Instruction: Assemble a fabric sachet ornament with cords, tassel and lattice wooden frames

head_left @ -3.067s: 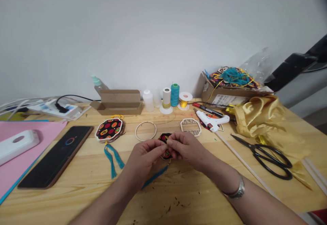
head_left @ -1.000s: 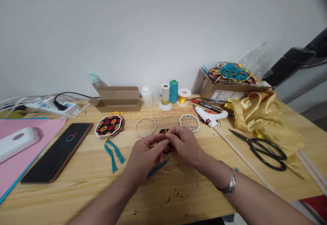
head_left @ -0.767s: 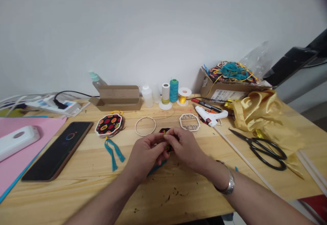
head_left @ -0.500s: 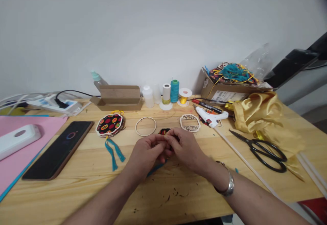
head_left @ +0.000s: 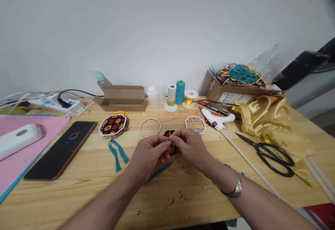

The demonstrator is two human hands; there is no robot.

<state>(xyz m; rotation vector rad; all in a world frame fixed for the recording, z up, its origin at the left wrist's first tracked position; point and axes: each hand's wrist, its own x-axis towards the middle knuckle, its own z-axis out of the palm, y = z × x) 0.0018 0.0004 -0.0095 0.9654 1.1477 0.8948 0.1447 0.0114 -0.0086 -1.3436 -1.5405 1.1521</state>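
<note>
Left hand and right hand meet, thumbs and fingertips pinched closed; can't tell what's between them; patterned ornament partly hidden behind them, blue tassel trailing leftward; hoop, lattice frame beyond.

Smooth, pale wooden tabletop across the lower frame, with matt printed cloth piece at centre, glossy golden satin-like fabric and dark metal scissors at right, and matt cardboard box left of centre.
</note>
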